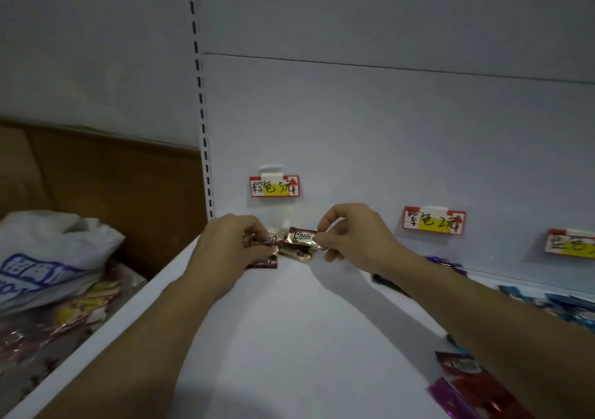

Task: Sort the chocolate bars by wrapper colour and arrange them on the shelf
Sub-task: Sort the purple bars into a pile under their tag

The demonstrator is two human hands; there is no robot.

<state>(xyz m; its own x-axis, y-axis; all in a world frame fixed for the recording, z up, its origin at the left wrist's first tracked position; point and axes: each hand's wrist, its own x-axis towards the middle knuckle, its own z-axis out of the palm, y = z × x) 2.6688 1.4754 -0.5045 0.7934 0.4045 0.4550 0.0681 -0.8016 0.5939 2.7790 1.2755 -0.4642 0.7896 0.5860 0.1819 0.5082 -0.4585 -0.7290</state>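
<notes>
Head view: right hand [351, 235] pinches a Choco bar [302, 235] by its end over the brown pile [296, 255] at the shelf [289, 338] back, below the brown tag [274, 186]. Left hand [225, 248] grips a second bar [260, 241]. Placing seems underway; next, probably, lay both flat and aligned.

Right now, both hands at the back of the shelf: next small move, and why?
Probably set the brown Choco-printed bar down on the pile of brown-wrapped bars and let go. The right hand pinches it just above that pile, under the leftmost red-and-yellow price tag, while the left hand grips bars in it.
</notes>
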